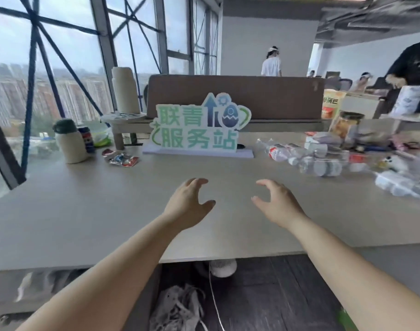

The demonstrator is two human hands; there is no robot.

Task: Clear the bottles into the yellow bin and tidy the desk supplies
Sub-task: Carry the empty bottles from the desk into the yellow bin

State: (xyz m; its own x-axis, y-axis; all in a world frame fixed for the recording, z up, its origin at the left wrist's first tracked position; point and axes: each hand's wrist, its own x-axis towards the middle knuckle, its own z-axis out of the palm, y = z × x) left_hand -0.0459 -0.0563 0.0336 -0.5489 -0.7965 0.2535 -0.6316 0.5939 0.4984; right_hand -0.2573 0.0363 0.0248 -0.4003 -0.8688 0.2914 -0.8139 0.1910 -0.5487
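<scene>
The likeliest trouble is a roll-away: the clear plastic bottles (307, 158) lie on their sides in a loose heap, crowded against other small clutter. A one-sided grab could, I judge, nudge the neighbouring bottles along the worktop (85, 211) or knock the jar (347, 125) standing behind them. Their thin walls may also slip out of a shallow pinch. A second risk is the destination: no yellow bin shows plainly, so lifting bottles before it is located invites a fumble. Both hands hover over bare worktop and hold nothing. The fingers of the left hand (190, 201) and the right hand (276, 204) are apart and loosely curled, thumbs spread. The bottles lie beyond and to the right of the right fingers, well apart from them, and farther still from the left fingers. Straight ahead of both sets of fingers stands a green-lettered sign (199, 125). Crumpled wrappers (123, 158) lie ahead and left of the left fingers.
</scene>
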